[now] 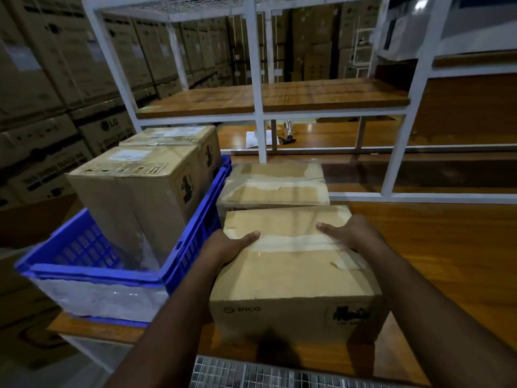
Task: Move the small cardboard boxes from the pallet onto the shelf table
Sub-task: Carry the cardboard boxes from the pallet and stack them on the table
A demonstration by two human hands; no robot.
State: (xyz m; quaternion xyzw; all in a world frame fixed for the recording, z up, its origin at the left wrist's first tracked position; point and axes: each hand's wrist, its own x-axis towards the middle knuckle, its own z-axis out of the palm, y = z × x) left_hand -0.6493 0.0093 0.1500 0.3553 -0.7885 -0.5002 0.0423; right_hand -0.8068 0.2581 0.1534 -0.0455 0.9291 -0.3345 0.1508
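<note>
Cardboard box [293, 264] on wooden table [447, 261], left hand [232, 245] and right hand [352, 233] grip clasping its sides

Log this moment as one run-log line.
step: placing box | left hand: grips held box left side | right hand: grips right side | ahead: second box on table | left: blue crate

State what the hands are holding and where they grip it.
Both hold the near brown cardboard box: left hand on its far left top edge, right hand on its far right top edge, thumbs on top.
</note>
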